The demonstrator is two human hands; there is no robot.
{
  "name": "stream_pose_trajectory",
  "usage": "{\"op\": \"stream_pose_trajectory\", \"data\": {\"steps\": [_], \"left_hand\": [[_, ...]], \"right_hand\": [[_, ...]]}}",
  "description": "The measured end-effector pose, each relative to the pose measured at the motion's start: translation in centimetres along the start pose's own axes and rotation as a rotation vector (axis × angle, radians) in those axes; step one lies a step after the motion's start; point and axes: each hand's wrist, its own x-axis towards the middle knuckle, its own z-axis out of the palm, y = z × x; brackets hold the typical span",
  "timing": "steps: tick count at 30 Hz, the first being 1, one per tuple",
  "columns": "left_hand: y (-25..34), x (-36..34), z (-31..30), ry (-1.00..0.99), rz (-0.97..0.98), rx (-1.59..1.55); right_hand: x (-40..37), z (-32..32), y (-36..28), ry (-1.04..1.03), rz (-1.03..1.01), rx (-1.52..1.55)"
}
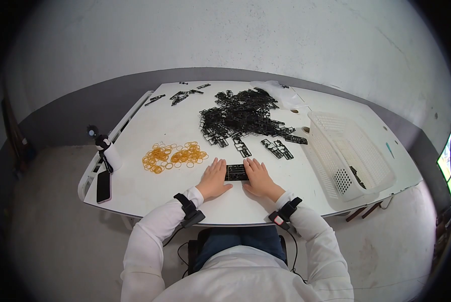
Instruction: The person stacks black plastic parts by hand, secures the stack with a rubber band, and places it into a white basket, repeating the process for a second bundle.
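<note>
A small rectangular bundle of black plastic frame pieces (236,172) lies at the front middle of the white table, its pieces lined up lengthwise. My left hand (215,179) holds its left end, fingers together and pointing away from me. At the opposite end my right hand (258,179) grips it the same way, so the bundle sits between both hands. Just left of my left hand lies a loose spread of yellow rubber bands (177,155). Beyond the bundle rises a large tangled heap of similar black frame pieces (240,116), with several single ones around its near edge.
On the right stands a white perforated plastic basket (331,156) with a few black pieces inside. A white bottle (110,155) and a phone (104,186) are at the left edge. A clear plastic bag (275,93) and a teal tool (389,149) lie farther off.
</note>
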Motion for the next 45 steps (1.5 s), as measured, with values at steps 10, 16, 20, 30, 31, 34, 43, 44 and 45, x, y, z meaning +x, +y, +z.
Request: {"op": "stream_pose_trajectory", "data": {"steps": [10,16,20,30,31,34,43,44,45], "left_hand": [[1.5,0.1,-0.8,0.094,0.049,0.246],[2.7,0.4,-0.9,0.088,0.021,0.327],[2.8,0.3,-1.1,0.095,0.022,0.370],[-1.4,-0.7,-1.6,0.157,0.117,-0.188],[-1.5,-0.6,-1.8,0.155,0.116,-0.191],[0.0,-1.9,-5.0,0.309,0.186,-0.202],[1.4,-4.9,-8.8,0.442,0.297,-0.103],[1.5,-5.2,-9.0,0.438,0.302,-0.099],[1.6,-5.6,-9.2,0.434,0.306,-0.095]], "right_hand": [[0.9,0.0,-1.2,-0.038,0.019,-0.199],[0.8,-0.4,-1.3,-0.067,0.033,-0.107],[0.8,-0.8,-1.4,-0.076,0.029,-0.089],[0.4,-2.1,1.7,-0.024,0.059,0.340],[0.2,-2.6,1.4,0.058,0.012,0.323],[-0.5,-4.6,0.0,0.211,-0.083,0.293],[-1.3,-9.1,-2.4,0.391,-0.285,0.236],[-1.5,-9.4,-2.7,0.383,-0.301,0.228],[-1.6,-9.8,-2.9,0.375,-0.316,0.221]]}}
